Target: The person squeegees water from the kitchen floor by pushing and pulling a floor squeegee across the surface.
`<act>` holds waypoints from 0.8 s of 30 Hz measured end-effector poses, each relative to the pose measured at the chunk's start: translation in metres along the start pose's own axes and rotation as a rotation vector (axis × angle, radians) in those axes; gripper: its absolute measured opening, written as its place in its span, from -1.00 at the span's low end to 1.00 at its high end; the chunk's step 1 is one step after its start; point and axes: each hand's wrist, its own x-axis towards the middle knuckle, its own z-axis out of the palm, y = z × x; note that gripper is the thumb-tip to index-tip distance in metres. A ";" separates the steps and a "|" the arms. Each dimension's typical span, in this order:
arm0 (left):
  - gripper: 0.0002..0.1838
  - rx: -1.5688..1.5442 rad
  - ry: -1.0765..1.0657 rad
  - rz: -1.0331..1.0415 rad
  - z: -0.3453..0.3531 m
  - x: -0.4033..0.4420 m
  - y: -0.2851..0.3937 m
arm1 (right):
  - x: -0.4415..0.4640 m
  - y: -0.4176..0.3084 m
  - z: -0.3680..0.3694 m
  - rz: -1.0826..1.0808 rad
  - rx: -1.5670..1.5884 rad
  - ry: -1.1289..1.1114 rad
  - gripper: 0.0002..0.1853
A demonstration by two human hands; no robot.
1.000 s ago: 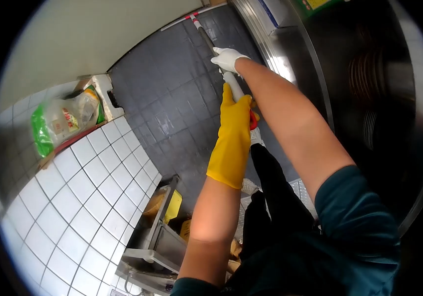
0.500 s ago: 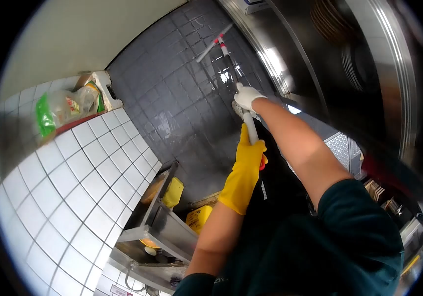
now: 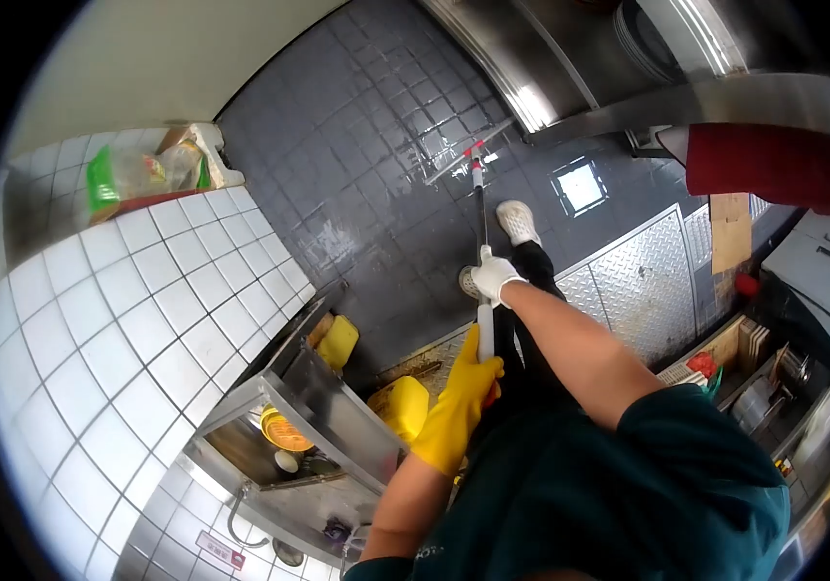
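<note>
I hold a long-handled floor squeegee point(image 3: 481, 208) with both hands. My left hand point(image 3: 463, 382), in a yellow rubber glove, is wrapped round the thick pale upper end of the handle. Farther down the pole, my right hand point(image 3: 494, 274) grips it in a white glove. The squeegee's wide blade point(image 3: 457, 165), with red parts at its middle, rests on the wet dark floor tiles point(image 3: 328, 174). White shoes point(image 3: 518, 223) show beside the pole, one partly hidden behind my right hand.
Stainless shelving with plates point(image 3: 643, 44) stands at upper right. A metal sink unit point(image 3: 328, 426) and yellow containers point(image 3: 400, 407) are at lower left. The white tiled ledge point(image 3: 163, 320) holds plastic bags. Dark red fabric point(image 3: 773, 165) hangs at right, above metal floor plates point(image 3: 643, 281).
The squeegee blade has come closer to my feet and shifted right. My view has swung, bringing a shoe, the metal floor plates and the red fabric into sight. Both hands keep their grip.
</note>
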 end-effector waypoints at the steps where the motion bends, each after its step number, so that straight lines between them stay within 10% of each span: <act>1: -0.10 0.025 0.021 -0.008 0.001 -0.012 -0.006 | -0.004 0.010 0.012 -0.017 0.051 0.018 -0.17; 6: -0.12 0.114 0.149 0.086 -0.005 -0.058 -0.008 | 0.007 0.026 0.060 -0.250 -0.166 0.117 -0.16; 15: -0.31 0.086 0.412 0.395 -0.016 0.110 0.072 | 0.010 -0.041 -0.027 -0.627 -0.072 0.123 -0.22; 24: -0.31 0.481 0.665 0.098 0.015 0.141 0.008 | 0.049 0.149 -0.064 -0.624 -0.234 0.068 -0.20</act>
